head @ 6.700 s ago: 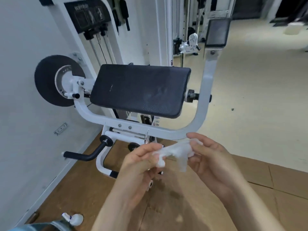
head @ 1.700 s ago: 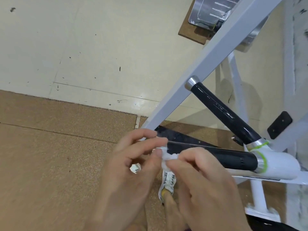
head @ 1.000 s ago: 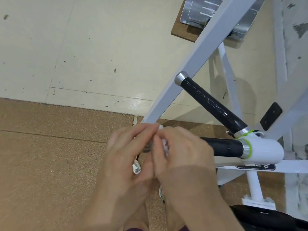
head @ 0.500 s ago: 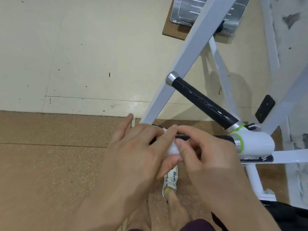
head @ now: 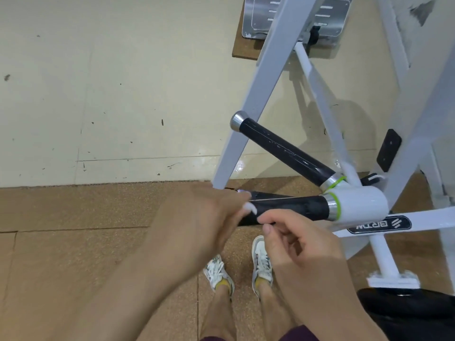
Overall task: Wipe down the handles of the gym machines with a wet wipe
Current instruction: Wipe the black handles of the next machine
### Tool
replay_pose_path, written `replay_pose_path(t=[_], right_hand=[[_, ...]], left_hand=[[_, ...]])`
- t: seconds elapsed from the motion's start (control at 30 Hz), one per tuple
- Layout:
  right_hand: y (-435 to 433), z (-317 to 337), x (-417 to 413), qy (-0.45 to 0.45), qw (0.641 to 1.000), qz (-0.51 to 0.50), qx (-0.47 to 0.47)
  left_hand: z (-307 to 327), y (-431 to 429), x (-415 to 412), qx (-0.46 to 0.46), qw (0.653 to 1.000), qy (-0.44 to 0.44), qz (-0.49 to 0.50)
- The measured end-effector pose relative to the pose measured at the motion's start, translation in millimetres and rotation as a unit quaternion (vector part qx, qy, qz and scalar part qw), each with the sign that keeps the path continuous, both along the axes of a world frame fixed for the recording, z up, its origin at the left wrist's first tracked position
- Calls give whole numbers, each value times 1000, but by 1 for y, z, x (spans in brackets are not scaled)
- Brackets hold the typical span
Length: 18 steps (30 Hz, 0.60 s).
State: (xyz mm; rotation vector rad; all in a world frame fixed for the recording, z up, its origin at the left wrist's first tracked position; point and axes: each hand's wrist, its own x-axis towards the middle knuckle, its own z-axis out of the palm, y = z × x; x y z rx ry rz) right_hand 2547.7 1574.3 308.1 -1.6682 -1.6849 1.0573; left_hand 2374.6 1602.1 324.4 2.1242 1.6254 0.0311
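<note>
Left hand (head: 204, 217) curls round the free end of the lower black handle (head: 295, 209), clamping the wet wipe (head: 250, 208) against it; only a white edge shows. Right hand (head: 298, 244) sits just below the handle, loosely curled, holding nothing.

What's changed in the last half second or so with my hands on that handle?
The right hand let go of the wipe and drew back toward you, off the lower handle. The left hand keeps the wipe pinned at the handle's end. The upper handle and frame are unchanged.
</note>
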Motion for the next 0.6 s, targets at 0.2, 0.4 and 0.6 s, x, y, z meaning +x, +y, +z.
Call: replay_pose_path(t=[0.2,0.4,0.6], right_hand=[[-7,-3,2,1,1000,12,20],[-4,-4,-5,86,996,4,-13],[-11,-4,5,78,996,26,-18]], left_hand=[[-18,-43,1,161,984,49,-58],[1,-12,33,58,989,9,136],[-25,-61,19,196,977,79,-22]])
